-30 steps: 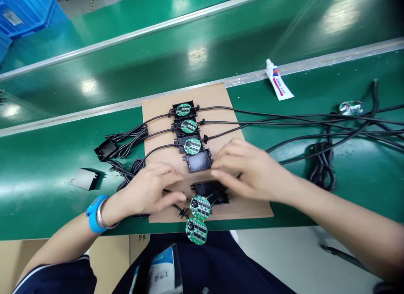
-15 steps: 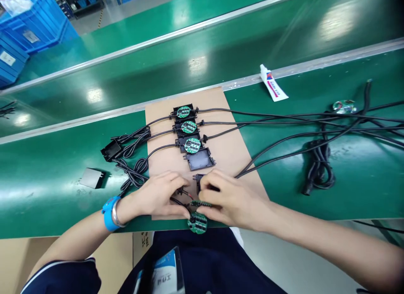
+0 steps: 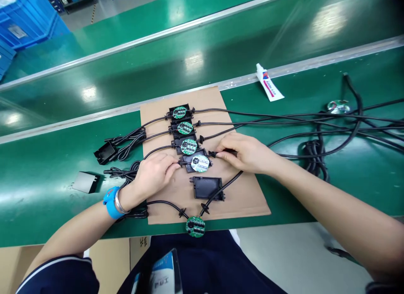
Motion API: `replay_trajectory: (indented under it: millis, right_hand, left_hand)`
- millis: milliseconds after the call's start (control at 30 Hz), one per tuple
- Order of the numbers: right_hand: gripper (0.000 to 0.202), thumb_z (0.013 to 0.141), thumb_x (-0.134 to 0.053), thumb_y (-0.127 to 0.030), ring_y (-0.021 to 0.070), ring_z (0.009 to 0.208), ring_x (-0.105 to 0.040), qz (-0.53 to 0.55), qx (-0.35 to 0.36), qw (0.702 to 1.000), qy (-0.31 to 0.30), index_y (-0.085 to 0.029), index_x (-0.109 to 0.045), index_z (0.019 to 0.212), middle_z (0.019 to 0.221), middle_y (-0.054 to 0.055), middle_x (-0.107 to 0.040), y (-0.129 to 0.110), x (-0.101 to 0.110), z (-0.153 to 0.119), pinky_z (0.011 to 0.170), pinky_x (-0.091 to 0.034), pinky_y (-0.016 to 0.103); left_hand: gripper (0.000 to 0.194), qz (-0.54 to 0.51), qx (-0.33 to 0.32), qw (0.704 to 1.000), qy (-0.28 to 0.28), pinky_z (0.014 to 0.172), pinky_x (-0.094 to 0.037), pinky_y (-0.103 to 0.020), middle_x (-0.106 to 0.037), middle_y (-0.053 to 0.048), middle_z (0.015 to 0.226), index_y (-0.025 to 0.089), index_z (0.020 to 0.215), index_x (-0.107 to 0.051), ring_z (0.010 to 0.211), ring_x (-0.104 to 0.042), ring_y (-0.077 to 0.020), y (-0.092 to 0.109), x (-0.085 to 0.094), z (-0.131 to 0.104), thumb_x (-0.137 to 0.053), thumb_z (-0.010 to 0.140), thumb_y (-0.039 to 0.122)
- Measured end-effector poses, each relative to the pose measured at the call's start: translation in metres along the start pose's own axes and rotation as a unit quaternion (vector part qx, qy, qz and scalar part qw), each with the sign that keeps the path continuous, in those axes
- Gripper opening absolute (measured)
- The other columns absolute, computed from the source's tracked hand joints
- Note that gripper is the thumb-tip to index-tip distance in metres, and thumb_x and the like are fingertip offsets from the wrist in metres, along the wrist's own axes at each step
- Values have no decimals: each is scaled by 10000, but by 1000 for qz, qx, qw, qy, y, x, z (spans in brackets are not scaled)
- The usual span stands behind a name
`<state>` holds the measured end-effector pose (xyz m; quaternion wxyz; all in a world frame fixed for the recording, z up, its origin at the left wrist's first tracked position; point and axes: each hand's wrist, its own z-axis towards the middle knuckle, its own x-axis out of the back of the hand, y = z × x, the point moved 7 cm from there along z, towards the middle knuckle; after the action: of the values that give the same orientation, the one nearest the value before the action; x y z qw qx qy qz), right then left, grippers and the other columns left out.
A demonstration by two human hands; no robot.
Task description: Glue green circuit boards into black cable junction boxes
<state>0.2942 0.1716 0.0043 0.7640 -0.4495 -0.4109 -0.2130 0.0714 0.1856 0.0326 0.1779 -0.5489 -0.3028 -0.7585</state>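
Observation:
My left hand (image 3: 159, 169) pinches the cable on the left side of a round circuit board (image 3: 200, 163), close to its strain relief. On the other side my right hand (image 3: 244, 153) grips the black cable by its grommet (image 3: 212, 154). The board lies over a black plastic case (image 3: 188, 166) between my hands. Beyond it, three similar cases hold round green boards, the nearest being a green board (image 3: 188, 146). Closer to me lies an open black case (image 3: 207, 188). Another wired green circuit board (image 3: 195, 226) rests at the table's front edge.
A cardboard sheet (image 3: 252, 201) lies under the cases. Coiled black cables (image 3: 126, 144), a small black box (image 3: 105, 153) and a grey-topped box (image 3: 86, 182) are at left. A white tube (image 3: 269, 83) lies behind; more cables (image 3: 315, 155) cross the right. Blue crates (image 3: 28, 22) stand far left.
Both hands have moved away from me, bringing one wired circuit board over the fourth case. The other board stays at the front edge, and the nearest case is now uncovered.

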Motion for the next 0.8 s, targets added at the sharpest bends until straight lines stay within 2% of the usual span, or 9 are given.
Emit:
replay_trajectory:
  millis: [167, 300, 367, 433, 500, 567, 633, 733, 800]
  right_hand:
    - [180, 943, -525, -239, 210, 792, -567, -70, 23, 997, 23, -178, -638, 816, 805, 76, -612, -7, -3, 0, 746, -474, 340]
    - [146, 947, -546, -259, 211, 830, -557, -70, 47, 995, 43, -178, -667, 934, 893, 91, -641, -29, 13, -11, 777, -459, 358]
    - [154, 935, -575, -303, 216, 858, -548, -36, 71, 997, 23, -186, -664, 980, 923, 90, -650, -46, 17, -23, 801, -449, 375]
    - [176, 930, -586, -323, 227, 896, -545, -13, 88, 996, -16, -186, -662, 1012, 927, 90, -651, -61, 13, -36, 819, -442, 389]
    - [146, 947, -564, -276, 222, 880, -547, -18, 95, 995, -26, -186, -663, 1007, 884, 82, -647, -72, 11, -47, 792, -439, 381]
    - [131, 954, -533, -192, 198, 808, -545, -20, 98, 995, -3, -200, -659, 990, 838, 64, -644, -77, 16, -55, 734, -439, 353]
    - [133, 937, -539, -152, 188, 753, -546, -8, 83, 996, 35, -224, -643, 976, 827, 50, -648, -76, 27, -62, 699, -444, 343]
    - [98, 921, -563, -162, 198, 739, -569, -20, 27, 997, 66, -243, -609, 954, 824, 41, -648, -61, 43, -75, 688, -458, 349]
    - [67, 936, -546, -198, 203, 721, -570, -51, -9, 998, 40, -234, -582, 891, 779, 39, -616, -49, 43, -85, 647, -446, 347]
  left_hand:
    - [224, 87, 2, 994, -60, 791, -534, -353, -725, -61, 889, 179, 899, -691, 856, -661, -221, -2, -5, 2, -527, 993, 298]
    - [235, 56, -21, 996, -65, 847, -513, -403, -686, -111, 1005, 158, 1056, -669, 956, -630, -258, 11, 15, -10, -512, 992, 321]
    - [288, -27, -82, 989, -120, 841, -512, -391, -670, -110, 1041, 168, 1103, -649, 956, -622, -248, 27, 17, -27, -540, 975, 401]
    - [323, -93, -136, 966, -200, 807, -512, -369, -666, -89, 1033, 186, 1097, -640, 915, -621, -230, 42, 13, -47, -569, 953, 466]
    - [252, -97, -145, 957, -233, 774, -504, -358, -666, -68, 995, 196, 1065, -640, 875, -619, -219, 47, 9, -61, -548, 974, 412]
    - [178, -85, -122, 964, -221, 733, -497, -335, -663, -53, 952, 197, 1007, -636, 840, -617, -201, 45, 8, -64, -481, 1006, 286]
    - [185, -111, -82, 970, -198, 706, -502, -297, -658, -43, 931, 193, 993, -620, 815, -622, -171, 42, 10, -60, -439, 1018, 225]
    - [178, -156, -22, 977, -146, 730, -526, -263, -664, -40, 942, 193, 1009, -603, 848, -642, -150, 40, 14, -46, -432, 1029, 237]
    - [186, -148, 0, 982, -117, 768, -541, -277, -669, -42, 963, 199, 1014, -606, 887, -651, -161, 42, 12, -34, -430, 1032, 257]
